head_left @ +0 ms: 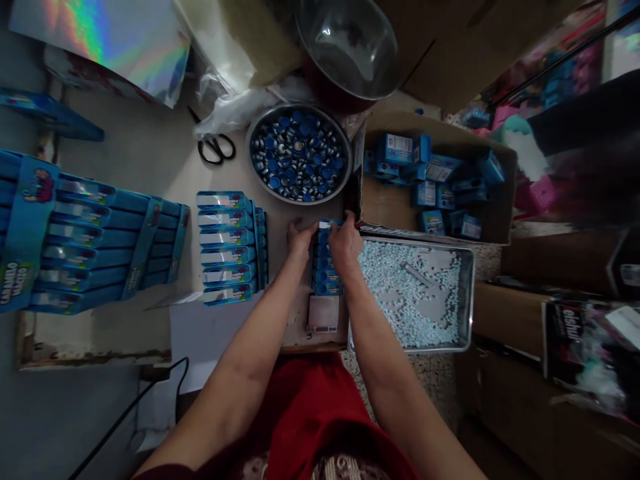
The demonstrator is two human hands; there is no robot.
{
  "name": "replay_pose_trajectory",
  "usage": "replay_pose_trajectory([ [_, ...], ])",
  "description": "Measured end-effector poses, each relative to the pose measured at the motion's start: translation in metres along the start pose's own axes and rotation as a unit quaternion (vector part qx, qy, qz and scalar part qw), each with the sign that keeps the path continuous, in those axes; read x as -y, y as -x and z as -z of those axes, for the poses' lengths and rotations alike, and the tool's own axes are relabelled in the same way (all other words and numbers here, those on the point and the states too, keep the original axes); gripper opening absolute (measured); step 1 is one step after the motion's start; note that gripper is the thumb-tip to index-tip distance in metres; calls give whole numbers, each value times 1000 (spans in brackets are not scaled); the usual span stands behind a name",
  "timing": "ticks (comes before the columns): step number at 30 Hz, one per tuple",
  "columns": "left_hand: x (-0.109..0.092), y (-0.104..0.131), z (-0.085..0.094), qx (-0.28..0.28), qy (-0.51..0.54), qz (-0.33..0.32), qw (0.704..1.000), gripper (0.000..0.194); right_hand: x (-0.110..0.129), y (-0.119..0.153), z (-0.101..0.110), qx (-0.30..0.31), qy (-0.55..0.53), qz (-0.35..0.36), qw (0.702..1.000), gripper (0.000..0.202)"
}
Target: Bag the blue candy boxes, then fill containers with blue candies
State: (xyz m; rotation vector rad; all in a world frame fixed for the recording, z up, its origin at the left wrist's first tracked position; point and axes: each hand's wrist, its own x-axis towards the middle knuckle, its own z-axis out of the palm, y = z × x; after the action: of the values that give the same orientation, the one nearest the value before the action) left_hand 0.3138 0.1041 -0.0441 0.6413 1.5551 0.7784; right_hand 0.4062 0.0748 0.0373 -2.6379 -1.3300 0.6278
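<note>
A short row of small blue boxes (327,275) stands on the table between my forearms. At the row's far end my right hand (346,245) is closed around the side of one blue box, its fingertips partly hidden. To the left of that box is my left hand (301,240), thumb and fingers apart, the thumb tip close to the box; whether it touches I cannot tell. Below the row lies a small digital scale (323,312). Beyond my hands sits a round metal bowl (251,167) full of blue and silver caps.
Stacked blue cartons (227,257) and larger display boxes (95,247) fill the left. Black scissors (216,150) lie behind them. On the right are a metal tray (469,300) of pale pellets and a cardboard box (387,207) with blue boxes. An empty deep bowl (350,47) stands behind.
</note>
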Motion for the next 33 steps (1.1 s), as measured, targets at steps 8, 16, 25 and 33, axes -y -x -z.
replay_pose_trajectory([
  [8, -12, 29, 24, -85, -95, -127, 984, 32, -5, 27, 47, -105, -78, 22, 991, 36],
  [16, -17, 98, 59, 248, 135, 69, 957, 68, -7, 39, 32, -89, -297, 16, 951, 44],
  [25, -13, 89, 59, 160, 105, 40, 981, 40, -38, 47, 13, 50, -463, 12, 885, 66],
  [33, -17, 52, 49, 45, -137, -104, 984, 27, -40, 23, -10, -62, -325, -37, 943, 46],
])
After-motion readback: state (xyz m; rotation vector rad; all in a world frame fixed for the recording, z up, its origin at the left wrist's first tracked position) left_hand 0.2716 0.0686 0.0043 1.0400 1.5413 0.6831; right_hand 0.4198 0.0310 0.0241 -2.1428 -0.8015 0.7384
